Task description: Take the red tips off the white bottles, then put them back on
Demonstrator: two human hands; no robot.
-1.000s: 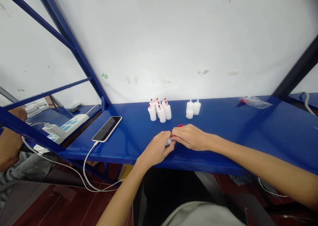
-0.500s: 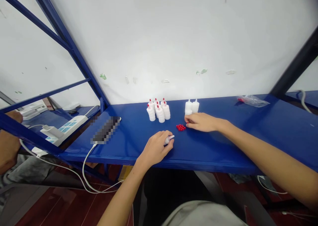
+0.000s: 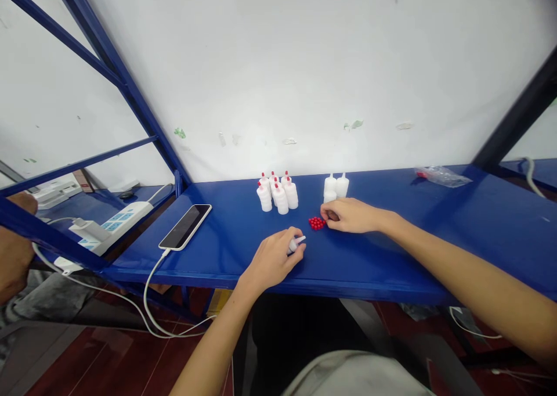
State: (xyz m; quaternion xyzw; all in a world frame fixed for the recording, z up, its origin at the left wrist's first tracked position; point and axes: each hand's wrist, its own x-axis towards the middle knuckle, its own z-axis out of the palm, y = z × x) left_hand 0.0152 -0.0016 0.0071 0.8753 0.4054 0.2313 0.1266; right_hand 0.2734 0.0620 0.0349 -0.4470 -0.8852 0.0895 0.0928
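My left hand [image 3: 274, 256] is closed around a white squeeze bottle [image 3: 293, 245], which lies tilted with its bare nozzle pointing right; the palm hides most of its body. At the right edge of a small pile of red caps [image 3: 317, 223], my right hand [image 3: 348, 215] has its fingers curled together, touching or just over the caps. Whether a cap sits between those fingertips is hidden. Behind the right hand stand three white bottles [image 3: 342, 186], upright; the two at the back show nozzles without caps. Left of them, several white bottles with red tips [image 3: 281, 200] stand grouped together.
A phone [image 3: 185, 227] on a white charging cable [image 3: 148, 288] lies at the left of the blue shelf [image 3: 383, 262]. Further left are a power strip [image 3: 119, 223] and another person's arm [image 3: 15, 251]. A clear plastic bag [image 3: 446, 176] with something red rests at the back right.
My right hand has shifted slightly left, its fingertips now at the edge of the red caps. The left hand and its bottle stay in place.
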